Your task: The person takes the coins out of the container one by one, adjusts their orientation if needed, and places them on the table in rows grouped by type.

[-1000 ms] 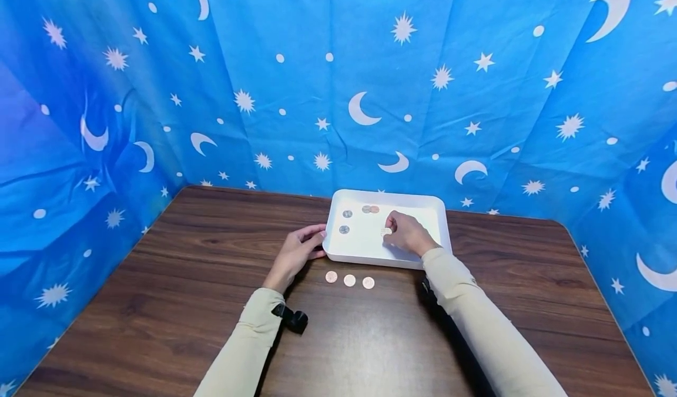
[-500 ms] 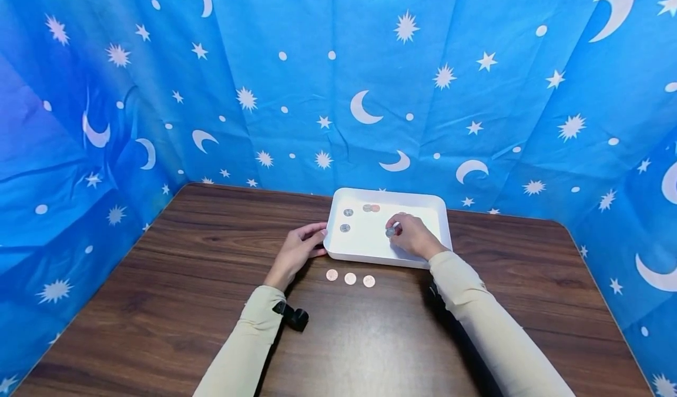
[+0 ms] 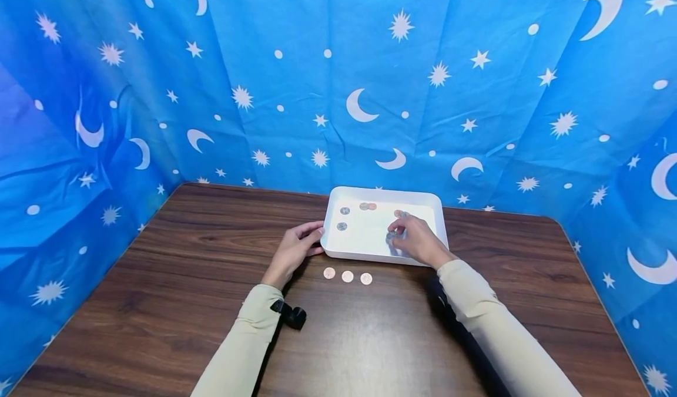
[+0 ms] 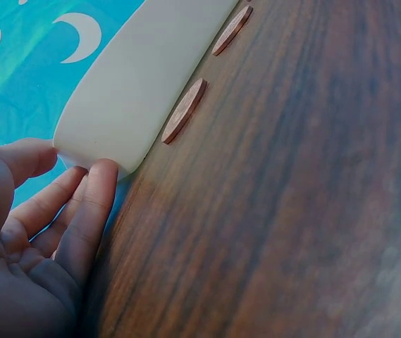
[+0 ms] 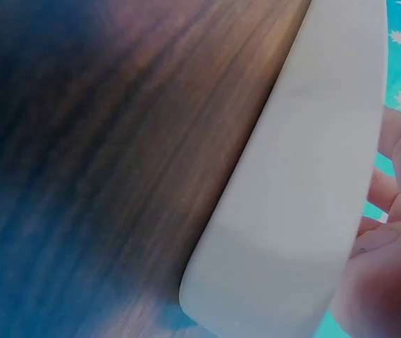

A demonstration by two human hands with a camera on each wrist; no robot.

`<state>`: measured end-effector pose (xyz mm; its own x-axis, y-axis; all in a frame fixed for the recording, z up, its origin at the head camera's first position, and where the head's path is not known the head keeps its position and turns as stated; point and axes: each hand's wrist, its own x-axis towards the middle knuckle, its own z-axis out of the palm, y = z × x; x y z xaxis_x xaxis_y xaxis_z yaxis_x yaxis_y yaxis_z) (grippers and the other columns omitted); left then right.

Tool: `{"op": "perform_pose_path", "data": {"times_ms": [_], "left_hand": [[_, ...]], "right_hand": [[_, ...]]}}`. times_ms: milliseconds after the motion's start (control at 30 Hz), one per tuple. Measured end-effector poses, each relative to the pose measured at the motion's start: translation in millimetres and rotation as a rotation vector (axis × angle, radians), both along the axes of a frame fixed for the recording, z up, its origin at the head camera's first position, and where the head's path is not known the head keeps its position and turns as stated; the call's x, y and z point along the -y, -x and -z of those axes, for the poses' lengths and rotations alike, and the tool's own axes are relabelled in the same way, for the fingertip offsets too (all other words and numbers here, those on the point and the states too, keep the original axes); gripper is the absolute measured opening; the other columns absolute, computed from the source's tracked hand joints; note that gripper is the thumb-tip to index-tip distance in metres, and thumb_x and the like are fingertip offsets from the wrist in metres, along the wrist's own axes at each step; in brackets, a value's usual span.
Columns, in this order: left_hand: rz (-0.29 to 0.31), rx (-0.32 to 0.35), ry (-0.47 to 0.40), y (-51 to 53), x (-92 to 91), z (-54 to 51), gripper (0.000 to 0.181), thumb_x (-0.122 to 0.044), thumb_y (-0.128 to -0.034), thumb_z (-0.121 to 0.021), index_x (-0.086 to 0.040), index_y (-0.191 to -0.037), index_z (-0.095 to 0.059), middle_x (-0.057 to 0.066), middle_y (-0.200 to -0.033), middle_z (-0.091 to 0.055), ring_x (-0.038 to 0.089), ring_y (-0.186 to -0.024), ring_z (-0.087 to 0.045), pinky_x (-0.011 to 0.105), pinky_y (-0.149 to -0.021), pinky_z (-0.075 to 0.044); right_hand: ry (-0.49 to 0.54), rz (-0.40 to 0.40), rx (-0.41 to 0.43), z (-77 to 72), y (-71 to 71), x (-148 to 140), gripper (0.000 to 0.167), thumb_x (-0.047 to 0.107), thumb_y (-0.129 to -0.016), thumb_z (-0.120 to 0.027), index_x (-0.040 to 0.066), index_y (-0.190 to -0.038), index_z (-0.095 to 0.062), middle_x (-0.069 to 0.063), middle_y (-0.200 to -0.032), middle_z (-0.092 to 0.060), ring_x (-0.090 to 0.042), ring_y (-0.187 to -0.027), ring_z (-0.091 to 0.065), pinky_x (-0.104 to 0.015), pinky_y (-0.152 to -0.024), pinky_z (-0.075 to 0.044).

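Note:
In the head view, a white tray stands on the wooden table with several coins inside. My left hand holds its left front corner, thumb at the rim and fingers against the outer wall, as the left wrist view shows. Over the tray's right half, my right hand pinches a silver coin low over the bottom, partly hidden by the fingers. Behind that hand lies a copper coin beside a silver one. Two silver coins, one of them nearer me, lie at the tray's left.
Three copper coins lie in a row before the tray, the middle one among them. At the tray's back, a silver coin touches a copper coin. A blue cloth with moons and stars hangs behind the table.
The coin in my right hand has turned and come slightly lower and nearer me. A copper and a silver coin behind that hand have come into sight. My left hand stays at the corner.

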<state>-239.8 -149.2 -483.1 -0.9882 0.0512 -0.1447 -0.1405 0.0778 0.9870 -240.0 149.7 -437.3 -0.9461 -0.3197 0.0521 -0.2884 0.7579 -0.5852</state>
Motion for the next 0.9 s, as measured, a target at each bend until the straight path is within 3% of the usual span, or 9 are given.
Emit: {"op": "perform_pose_path", "data": {"times_ms": [100,167,500,733,900], "left_hand": [[-0.002,-0.002,0.006,0.9,-0.5,-0.6,0.038,-0.015,-0.1071,-0.063,0.001,-0.142,-0.064,0.023,-0.138,-0.062,0.017,-0.106,-0.068,0.022,-0.08,-0.064],[-0.001,-0.004,0.004,1.5,-1.4,-1.9,0.038,-0.016,-0.107,-0.063,0.0,-0.141,-0.065,0.022,-0.137,-0.063,0.019,-0.107,-0.067,0.023,-0.08,-0.064],[0.01,-0.01,-0.001,2.5,-5.9,-3.5,0.038,-0.015,-0.1074,-0.062,0.0,-0.142,-0.064,0.023,-0.138,-0.063,0.019,-0.109,-0.067,0.023,-0.082,-0.064],[0.013,-0.01,-0.009,1.0,-1.5,0.4,0.038,-0.015,-0.1078,-0.061,0.002,-0.142,-0.063,0.023,-0.139,-0.062,0.019,-0.109,-0.066,0.022,-0.08,-0.064],[0.011,-0.014,-0.001,-0.4,1.4,1.0,0.039,-0.014,-0.108,-0.06,0.003,-0.143,-0.062,0.024,-0.14,-0.061,0.018,-0.109,-0.066,0.022,-0.082,-0.064]], "right_hand": [[0.002,-0.003,-0.019,-2.3,-5.9,-1.0,0.022,0.002,-0.091,-0.076,-0.001,-0.113,-0.076,-0.016,-0.102,-0.07,-0.03,-0.095,-0.062,-0.044,-0.087,-0.058],[0.004,-0.007,-0.038,-4.5,-10.3,-1.4,0.022,0.003,-0.091,-0.076,0.0,-0.113,-0.076,-0.013,-0.098,-0.069,-0.028,-0.092,-0.061,-0.043,-0.086,-0.058],[0.03,-0.003,-0.061,-17.9,-46.7,11.9,0.02,0.012,-0.092,-0.082,0.007,-0.111,-0.077,-0.004,-0.092,-0.063,-0.021,-0.085,-0.055,-0.034,-0.076,-0.049],[0.131,0.008,-0.089,-13.9,-74.3,36.3,0.018,0.01,-0.089,-0.084,0.008,-0.104,-0.076,-0.001,-0.088,-0.063,-0.02,-0.084,-0.057,-0.034,-0.077,-0.05],[0.137,0.02,-0.081,-8.0,-88.1,56.0,0.016,0.011,-0.088,-0.086,0.01,-0.099,-0.075,0.001,-0.087,-0.062,-0.019,-0.085,-0.059,-0.035,-0.08,-0.053]]}}
